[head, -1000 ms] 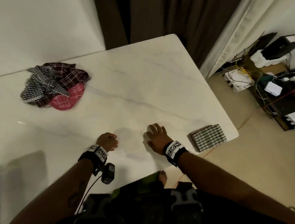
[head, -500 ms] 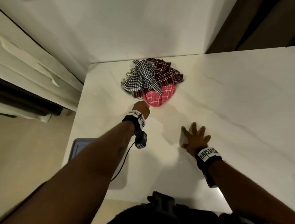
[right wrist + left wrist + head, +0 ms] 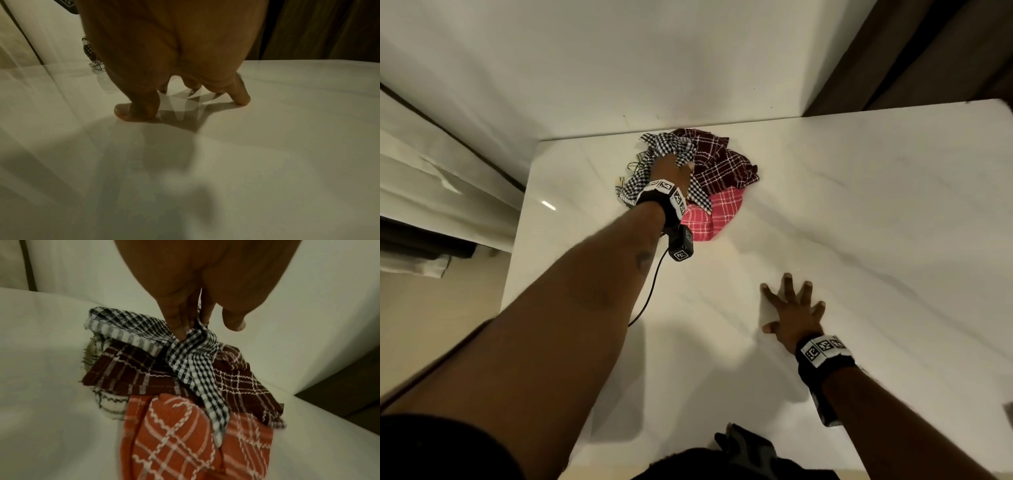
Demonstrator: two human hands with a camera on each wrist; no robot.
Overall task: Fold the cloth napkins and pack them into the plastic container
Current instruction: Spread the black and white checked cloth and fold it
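A heap of napkins lies at the table's far left corner. On top is a black-and-white checked napkin [image 3: 671, 147] [image 3: 195, 363], over a dark maroon plaid napkin [image 3: 722, 164] [image 3: 127, 374] and a pink-red plaid napkin [image 3: 719, 212] [image 3: 185, 443]. My left hand [image 3: 671, 168] [image 3: 195, 324] reaches onto the heap and pinches a bunched fold of the checked napkin. My right hand [image 3: 791, 308] [image 3: 180, 97] lies spread on the bare white table [image 3: 859, 240], fingertips pressing down, holding nothing. No plastic container is recognisable in these views.
The wall [image 3: 619, 68] runs just behind the heap. A dark curtain [image 3: 928, 51] hangs at the back right. The table's left edge [image 3: 517, 240] drops to the floor. A black cable [image 3: 650, 291] hangs from my left wrist camera.
My left hand has reached forward from the near table onto the heap and taken hold of the checked napkin. The view swung left; the right hand stayed flat on the table.
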